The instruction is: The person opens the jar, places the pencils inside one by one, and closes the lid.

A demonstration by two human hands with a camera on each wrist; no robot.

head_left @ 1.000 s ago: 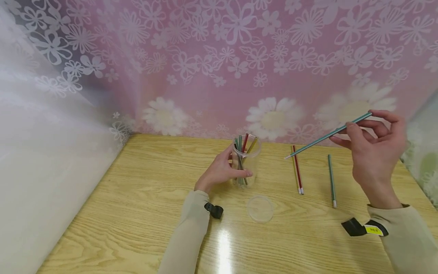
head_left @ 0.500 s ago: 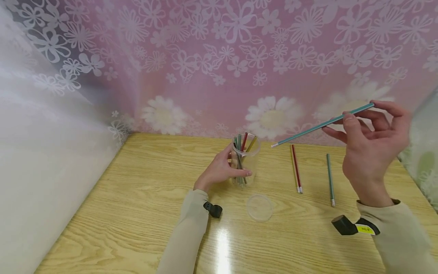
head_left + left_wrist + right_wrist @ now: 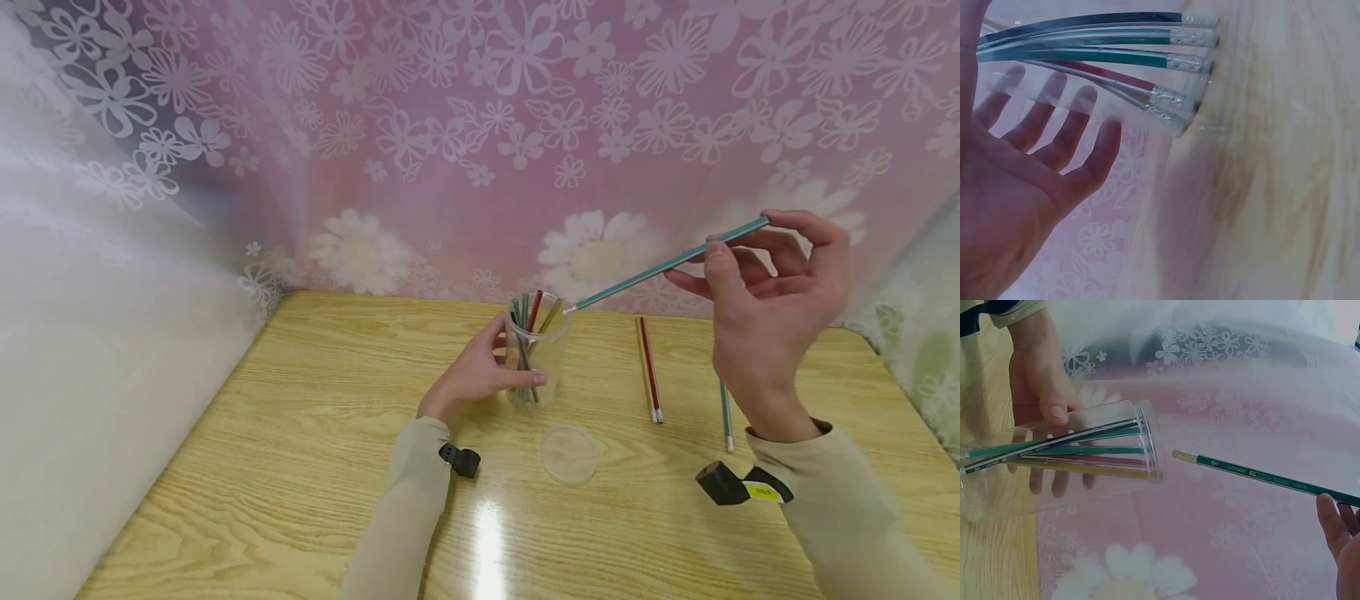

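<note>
My left hand (image 3: 476, 371) wraps round a clear plastic jar (image 3: 551, 358) standing on the table, its fingers behind and thumb in front. Several pencils (image 3: 1085, 450) in green, black, red and yellow lean inside, eraser ends down, as the left wrist view shows. In my right hand (image 3: 780, 308) a green pencil (image 3: 660, 268) is pinched between thumb and fingers, slanting down to the left. Its eraser end (image 3: 1184, 455) is close to the jar's mouth but apart from it in the right wrist view.
A round clear lid (image 3: 569, 455) lies in front of the jar. To the right lie a red pencil (image 3: 651, 371) and a yellow one side by side, then another green pencil (image 3: 726, 417), partly hidden by my right wrist. A flowered curtain (image 3: 465, 167) hangs behind the table.
My right hand has carried the green pencil leftward and a little up, bringing its eraser end close to the jar's rim. The left hand and jar have stayed nearly still.
</note>
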